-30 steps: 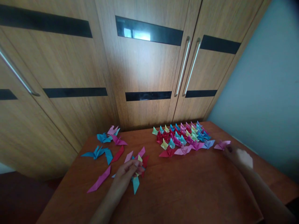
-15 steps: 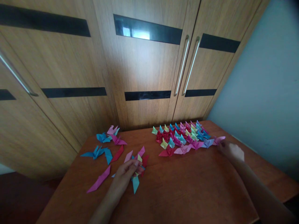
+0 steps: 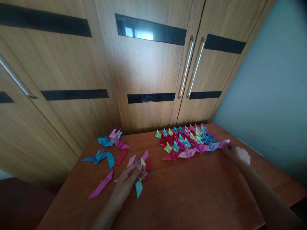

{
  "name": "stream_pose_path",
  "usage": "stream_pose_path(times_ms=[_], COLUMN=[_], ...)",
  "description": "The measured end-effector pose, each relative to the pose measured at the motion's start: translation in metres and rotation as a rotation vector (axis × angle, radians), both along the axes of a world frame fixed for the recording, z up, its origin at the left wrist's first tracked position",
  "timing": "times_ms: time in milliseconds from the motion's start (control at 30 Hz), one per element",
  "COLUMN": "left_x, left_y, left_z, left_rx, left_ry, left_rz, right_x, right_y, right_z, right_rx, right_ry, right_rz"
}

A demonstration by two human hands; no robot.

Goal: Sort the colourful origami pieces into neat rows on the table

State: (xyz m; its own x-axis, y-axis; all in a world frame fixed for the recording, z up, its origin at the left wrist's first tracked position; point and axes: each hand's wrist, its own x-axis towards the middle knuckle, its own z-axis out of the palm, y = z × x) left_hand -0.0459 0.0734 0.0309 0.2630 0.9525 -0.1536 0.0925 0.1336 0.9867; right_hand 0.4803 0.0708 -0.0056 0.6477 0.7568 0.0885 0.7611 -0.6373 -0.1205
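My left hand (image 3: 131, 176) is closed in a pinch around folded paper cranes at the table's middle left. A pale yellow tip (image 3: 143, 162) and a light blue wing (image 3: 138, 189) stick out around its fingers, and the fingers hide how many it grips. Pink wings (image 3: 144, 156) and a red wing (image 3: 148, 165) show just behind it. At the right, the fingertips of my right hand (image 3: 238, 154) are closed on the edge of a pink paper crane (image 3: 224, 143). That crane ends the front row, beside a lavender crane (image 3: 213, 146).
Rows of multicoloured cranes (image 3: 184, 140) stand packed at the table's back right. Loose blue (image 3: 98, 157) and magenta (image 3: 120, 144) cranes lie at the left, near a long magenta folded piece (image 3: 101, 185). A wooden wardrobe (image 3: 148, 70) rises behind the table (image 3: 182, 198).
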Motion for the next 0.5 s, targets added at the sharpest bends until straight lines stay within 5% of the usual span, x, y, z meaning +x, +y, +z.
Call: stream_pose_path(times_ms=[500], left_x=[0.0009], left_y=[-0.0003], left_z=[0.0013], left_rx=[-0.002], left_ry=[-0.017], left_rz=[0.015], right_x=[0.0058], right_y=[-0.0008], right_z=[-0.0039], right_rx=[0.072], right_ry=[0.015], right_rz=[0.003])
